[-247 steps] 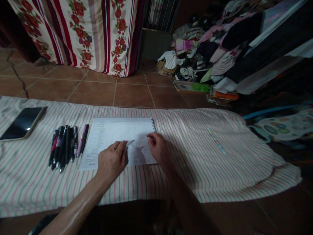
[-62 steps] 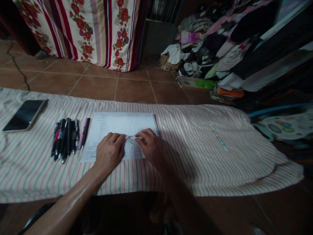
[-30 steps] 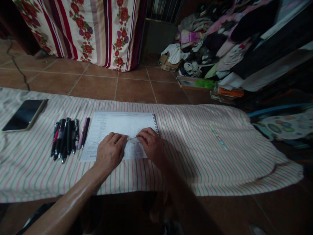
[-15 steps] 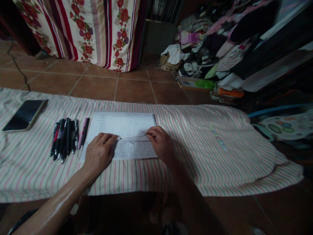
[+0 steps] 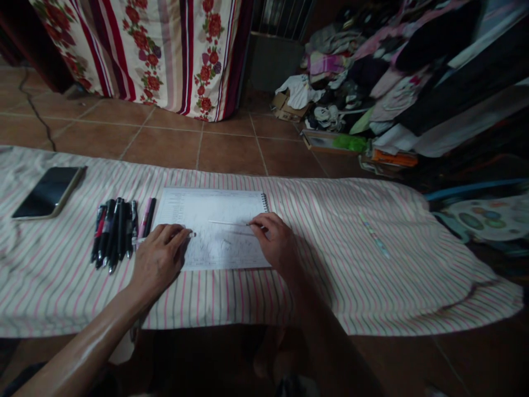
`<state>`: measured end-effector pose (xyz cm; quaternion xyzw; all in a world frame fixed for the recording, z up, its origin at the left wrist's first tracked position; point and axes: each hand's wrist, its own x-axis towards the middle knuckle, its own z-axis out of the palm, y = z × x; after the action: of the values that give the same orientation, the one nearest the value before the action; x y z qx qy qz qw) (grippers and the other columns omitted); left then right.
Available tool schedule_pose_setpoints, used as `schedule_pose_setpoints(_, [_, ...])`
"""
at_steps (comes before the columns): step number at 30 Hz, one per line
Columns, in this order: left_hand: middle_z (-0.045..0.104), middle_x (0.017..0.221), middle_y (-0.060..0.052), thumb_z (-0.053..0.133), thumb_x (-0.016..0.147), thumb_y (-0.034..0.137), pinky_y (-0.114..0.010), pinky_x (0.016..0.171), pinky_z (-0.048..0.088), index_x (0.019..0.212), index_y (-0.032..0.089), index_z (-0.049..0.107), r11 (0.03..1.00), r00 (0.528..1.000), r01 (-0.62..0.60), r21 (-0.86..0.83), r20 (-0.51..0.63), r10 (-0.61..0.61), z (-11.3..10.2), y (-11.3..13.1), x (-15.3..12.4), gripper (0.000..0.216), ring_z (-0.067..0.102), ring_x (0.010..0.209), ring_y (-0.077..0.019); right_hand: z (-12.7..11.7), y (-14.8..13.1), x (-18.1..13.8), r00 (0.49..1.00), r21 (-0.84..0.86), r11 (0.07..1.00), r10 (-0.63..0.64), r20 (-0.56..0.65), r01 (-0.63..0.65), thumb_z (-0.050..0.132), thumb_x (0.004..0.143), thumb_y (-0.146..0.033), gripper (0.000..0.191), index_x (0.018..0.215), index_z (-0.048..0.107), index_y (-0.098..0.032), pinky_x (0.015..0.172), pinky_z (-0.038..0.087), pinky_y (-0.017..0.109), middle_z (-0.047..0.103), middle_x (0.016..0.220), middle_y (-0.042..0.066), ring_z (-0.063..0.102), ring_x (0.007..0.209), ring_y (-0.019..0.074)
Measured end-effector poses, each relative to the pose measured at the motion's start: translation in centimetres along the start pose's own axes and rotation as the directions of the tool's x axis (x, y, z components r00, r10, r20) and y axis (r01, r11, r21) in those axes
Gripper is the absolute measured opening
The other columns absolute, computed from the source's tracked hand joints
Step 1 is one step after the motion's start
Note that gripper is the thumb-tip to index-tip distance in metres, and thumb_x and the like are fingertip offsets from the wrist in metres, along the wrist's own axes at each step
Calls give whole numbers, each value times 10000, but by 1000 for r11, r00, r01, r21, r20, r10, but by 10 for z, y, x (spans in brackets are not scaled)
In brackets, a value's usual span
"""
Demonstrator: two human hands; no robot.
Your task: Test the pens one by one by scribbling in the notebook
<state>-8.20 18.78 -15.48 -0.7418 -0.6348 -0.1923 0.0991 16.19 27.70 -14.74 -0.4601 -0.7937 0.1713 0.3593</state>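
A spiral notebook (image 5: 215,207) lies open on a pink-striped cloth (image 5: 330,259) spread over the tiled floor. My left hand (image 5: 159,259) rests on the notebook's left edge, fingers closed round a pen barrel (image 5: 188,235) whose pale end pokes out to the right. My right hand (image 5: 275,242) sits at the notebook's right side and pinches one end of a thin white rod (image 5: 227,223), like a pen refill, which points left over the page. Rod and barrel are apart. A row of several dark pens (image 5: 115,229) lies just left of my left hand.
A phone (image 5: 49,190) lies face up at the cloth's far left. A floral striped fabric (image 5: 165,49) hangs behind. A heap of clothes and boxes (image 5: 363,82) fills the back right. A thin pale stick (image 5: 374,236) lies on the cloth at right.
My hands, close together over the page a second ago, have drawn apart. The thin rod has come free of the barrel: the left hand moved left with the barrel, the right kept the rod.
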Motion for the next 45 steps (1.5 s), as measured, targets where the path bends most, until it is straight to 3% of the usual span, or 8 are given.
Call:
schedule_pose_setpoints(21, [614,979,-93,457,881,246,-373,785,481,1085,172,615,999,1000,17,-36,15,-16,1,9,5,269,525,923,-240,19,-23,6,998,5,1000,-27,48,27,522,819,-143,112,763,610,-182,718,478,295,615,816,55,588,765,171])
schedule_pose_setpoints(35, [619,934,-94,451,875,265,-372,766,463,1080,166,612,999,1000,24,-23,9,-24,1,14,11,279,522,884,-241,21,-25,7,1000,20,999,27,-14,-26,504,813,-163,129,761,621,-177,665,483,278,618,813,57,578,707,154])
schedule_pose_setpoints(41, [636,896,-98,483,860,250,-368,759,447,1003,140,646,986,992,13,-165,-125,-34,2,26,15,244,526,837,-228,26,-28,8,999,41,998,46,-26,-45,512,808,-157,119,753,615,-175,662,483,257,614,801,48,586,720,147])
schedule_pose_setpoints(45, [642,806,-85,463,866,272,-348,736,442,919,133,654,882,974,163,-443,-68,-214,1,41,21,242,547,793,-207,29,-33,8,998,56,997,60,-19,-59,509,817,-170,126,768,625,-166,671,489,260,618,817,53,590,716,145])
